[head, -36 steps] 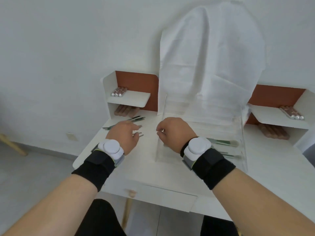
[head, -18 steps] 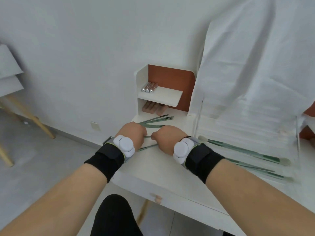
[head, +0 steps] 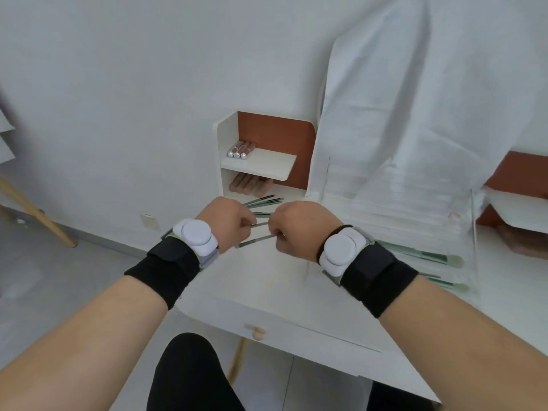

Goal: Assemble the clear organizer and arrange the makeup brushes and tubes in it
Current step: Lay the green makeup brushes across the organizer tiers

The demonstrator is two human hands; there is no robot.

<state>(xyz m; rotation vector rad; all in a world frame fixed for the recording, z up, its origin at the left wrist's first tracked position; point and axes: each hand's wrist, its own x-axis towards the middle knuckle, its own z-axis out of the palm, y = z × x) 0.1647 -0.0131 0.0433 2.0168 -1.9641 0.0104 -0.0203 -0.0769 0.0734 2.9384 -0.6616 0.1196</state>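
Thin green makeup brushes [head: 258, 224] lie on the white dressing table [head: 243, 280] between my two hands. My left hand [head: 226, 225] grips their left ends with curled fingers, and my right hand [head: 302, 228] pinches their right ends. More green brushes [head: 264, 200] fan out just behind my hands. The clear organizer [head: 471, 232] stands to the right with several green brushes [head: 421, 255] lying inside it. Silver-capped tubes [head: 240, 150] rest on the small left shelf.
A white cloth [head: 415, 99] drapes over the mirror behind the organizer. Pink tubes [head: 249, 184] lie under the left shelf [head: 267, 164]. A second shelf [head: 516, 209] sits at the right. A drawer knob [head: 257, 333] juts out below the table front.
The view swung left. Both hands moved from the organizer's left edge onto the loose brushes and closed round them, lifting their ends together.
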